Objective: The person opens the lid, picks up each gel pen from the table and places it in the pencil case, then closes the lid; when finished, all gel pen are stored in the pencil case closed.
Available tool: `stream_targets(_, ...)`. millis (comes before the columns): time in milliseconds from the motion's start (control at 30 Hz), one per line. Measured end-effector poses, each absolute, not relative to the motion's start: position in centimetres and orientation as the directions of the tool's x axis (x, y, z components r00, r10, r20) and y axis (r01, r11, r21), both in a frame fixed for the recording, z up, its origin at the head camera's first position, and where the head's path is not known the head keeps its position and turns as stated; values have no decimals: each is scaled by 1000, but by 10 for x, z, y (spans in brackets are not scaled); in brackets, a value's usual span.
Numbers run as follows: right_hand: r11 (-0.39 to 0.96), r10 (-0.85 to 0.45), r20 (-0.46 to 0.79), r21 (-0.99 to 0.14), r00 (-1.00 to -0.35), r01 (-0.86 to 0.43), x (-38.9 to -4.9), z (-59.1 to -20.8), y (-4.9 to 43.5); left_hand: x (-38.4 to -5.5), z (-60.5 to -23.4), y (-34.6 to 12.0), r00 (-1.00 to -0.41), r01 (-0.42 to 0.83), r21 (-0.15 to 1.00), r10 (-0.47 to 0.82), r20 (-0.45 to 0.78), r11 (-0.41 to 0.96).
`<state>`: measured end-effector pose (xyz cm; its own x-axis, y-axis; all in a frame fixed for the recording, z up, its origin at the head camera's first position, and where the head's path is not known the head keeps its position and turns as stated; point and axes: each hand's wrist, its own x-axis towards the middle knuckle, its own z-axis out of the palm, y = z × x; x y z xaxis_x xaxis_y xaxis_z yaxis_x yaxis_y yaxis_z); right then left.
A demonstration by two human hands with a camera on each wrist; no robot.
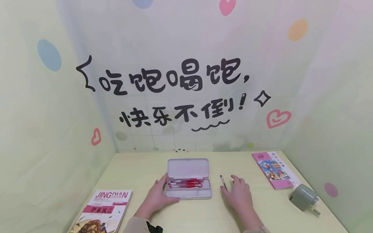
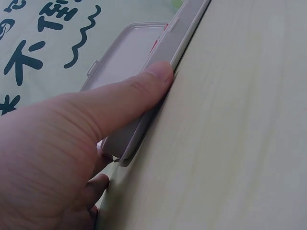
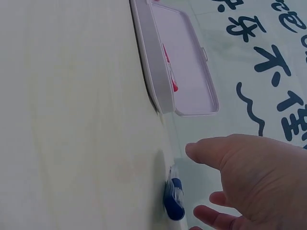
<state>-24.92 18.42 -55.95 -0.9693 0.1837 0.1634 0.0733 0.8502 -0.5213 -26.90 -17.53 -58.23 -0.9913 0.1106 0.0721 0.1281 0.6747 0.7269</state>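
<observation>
A pale lilac pencil case [image 1: 181,193] lies on the table with its lid [image 1: 188,168] raised at the back. Several red pens [image 1: 186,183] fill its rear compartment; the front compartments hold nothing visible. My left hand [image 1: 158,196] grips the left end of the case, its thumb [image 2: 139,91] along the front wall and the other fingers round the side. To the right of the case is a clear pen with a dark blue end [image 3: 173,199]. Over that pen hovers my right hand [image 1: 240,196], fingers spread and relaxed, apparently not touching it.
At the left front lies a thick book [image 1: 106,210] with a lion on its cover. A pink book [image 1: 274,171] lies at the back right. Near the right edge a grey-green device with a short metal stub [image 1: 304,197] stands in front of it. Printed curtains enclose the table.
</observation>
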Motion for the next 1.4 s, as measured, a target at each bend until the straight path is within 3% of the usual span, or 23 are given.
stream_targets(567,863,163,95,-496,-982,96,-235,-567,198,-271,-588,-178,-990,134,724,116,75,677)
stream_targets(1400,855,171,108,-511,-979,93,-236,-568,200,-274,-590,-178,-991,128,721,116,67,681)
